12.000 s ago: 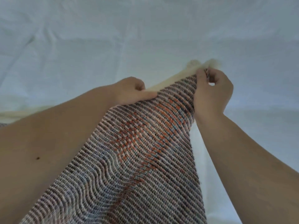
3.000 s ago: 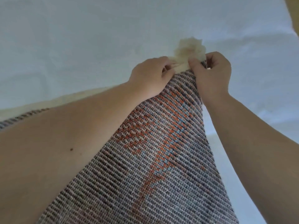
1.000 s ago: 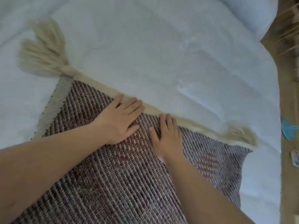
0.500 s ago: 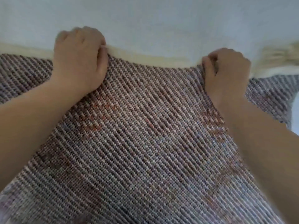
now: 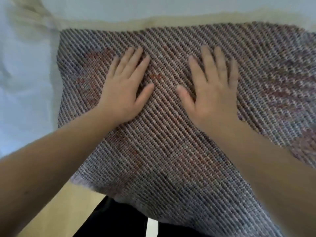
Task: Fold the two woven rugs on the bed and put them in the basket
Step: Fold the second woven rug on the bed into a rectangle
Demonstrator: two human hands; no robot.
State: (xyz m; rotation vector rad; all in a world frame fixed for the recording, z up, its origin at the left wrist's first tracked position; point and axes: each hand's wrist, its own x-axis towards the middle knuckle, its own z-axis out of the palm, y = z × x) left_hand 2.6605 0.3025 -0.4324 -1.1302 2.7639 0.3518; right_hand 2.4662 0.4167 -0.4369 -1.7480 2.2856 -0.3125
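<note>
A woven rug with grey, purple and orange-red threads lies on the white bed, filling most of the view. Its cream border runs along the far edge and its near edge hangs over the bedside. My left hand lies flat on the rug left of centre, fingers straight and spread. My right hand lies flat beside it to the right, fingers also spread. Neither hand holds anything. The second rug and the basket are out of view.
The white bed sheet shows to the left of the rug and along the top. At the bottom are the tan bed edge and my dark trousers.
Half a second ago both hands gripped the rug's cream far edge. Now they have let go and lie flat and open on the rug's middle, which rests on the bed.
</note>
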